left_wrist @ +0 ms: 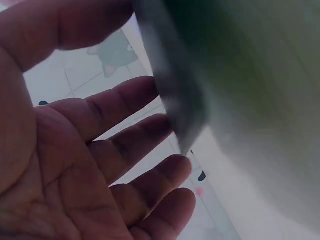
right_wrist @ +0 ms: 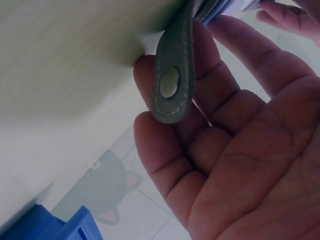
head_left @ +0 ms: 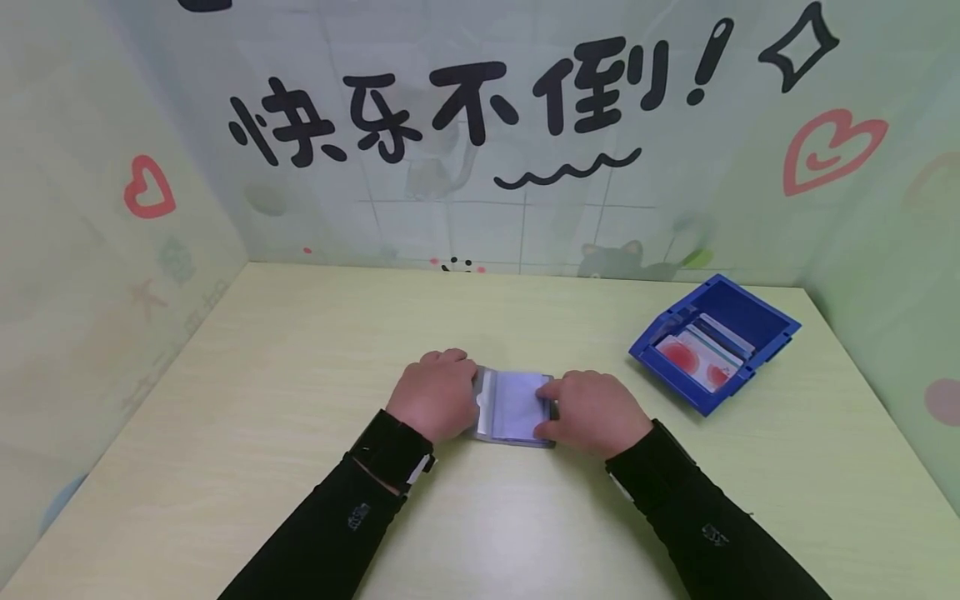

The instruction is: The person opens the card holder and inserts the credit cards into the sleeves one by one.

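Observation:
A small card holder (head_left: pixel 486 421) lies open on the table between both hands, lilac pages (head_left: pixel 517 406) facing up. At its left side the left hand (head_left: pixel 435 396) holds the cover; in the left wrist view, thumb and fingertips meet the edge of the grey cover (left_wrist: pixel 182 95). The right hand (head_left: pixel 596 412) grips the opposite edge, index finger and thumb spread along the pages. Seen from the right wrist, a grey-green stitched strap (right_wrist: pixel 170 107) with a round metal snap (right_wrist: pixel 169 82) sticks out past the fingers.
An open blue plastic box (head_left: pixel 776 343) stands at the back right of the wooden-toned table (head_left: pixel 337 317), beyond the right hand. Several cards (head_left: pixel 701 358), some printed with red shapes, lie inside it. Printed backdrop walls (head_left: pixel 450 225) enclose the back and sides.

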Available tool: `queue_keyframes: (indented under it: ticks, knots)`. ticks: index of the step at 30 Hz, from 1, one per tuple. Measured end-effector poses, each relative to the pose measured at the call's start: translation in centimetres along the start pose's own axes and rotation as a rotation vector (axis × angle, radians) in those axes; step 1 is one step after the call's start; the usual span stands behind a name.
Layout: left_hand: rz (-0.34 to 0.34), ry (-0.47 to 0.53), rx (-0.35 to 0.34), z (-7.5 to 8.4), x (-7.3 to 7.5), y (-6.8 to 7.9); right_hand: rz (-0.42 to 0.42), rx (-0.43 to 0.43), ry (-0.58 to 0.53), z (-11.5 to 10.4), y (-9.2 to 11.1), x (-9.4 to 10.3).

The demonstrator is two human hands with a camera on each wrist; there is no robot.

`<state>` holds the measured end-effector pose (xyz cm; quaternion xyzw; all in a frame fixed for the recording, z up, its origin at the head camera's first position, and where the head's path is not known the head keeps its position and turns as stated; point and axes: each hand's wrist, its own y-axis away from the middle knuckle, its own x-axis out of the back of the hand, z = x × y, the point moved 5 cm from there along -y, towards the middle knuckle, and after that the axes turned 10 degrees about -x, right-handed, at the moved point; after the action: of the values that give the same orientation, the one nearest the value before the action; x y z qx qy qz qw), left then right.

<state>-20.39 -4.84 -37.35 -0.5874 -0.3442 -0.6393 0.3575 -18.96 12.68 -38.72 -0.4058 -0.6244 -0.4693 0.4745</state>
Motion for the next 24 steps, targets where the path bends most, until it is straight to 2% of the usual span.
queue_keyframes:
  ticks: [3,9,15,18,21,24]
  knots:
    - [-0.025,0.009,-0.012,0.2,-0.4,-0.1,0.005,0.001,0.0,0.0,0.0,0.0]
    - [-0.07,0.059,0.01,0.1,-1.3,-0.2,0.003,0.004,-0.012,0.0,0.0,0.0]
    - [-0.071,0.064,0.014,-0.1,-1.4,-0.1,0.013,-0.028,-0.102,1.0,-0.1,1.0]
    - [-0.067,0.063,0.013,-0.1,-1.3,-0.1,0.087,-0.075,-0.175,3.0,-0.1,2.6]
    - [-0.065,0.066,0.012,0.0,-1.3,-0.1,0.182,-0.146,-0.225,6.2,0.0,4.4]
    - [-0.068,0.066,0.012,0.1,-1.3,-0.1,0.24,-0.221,-0.236,9.6,0.3,5.2]
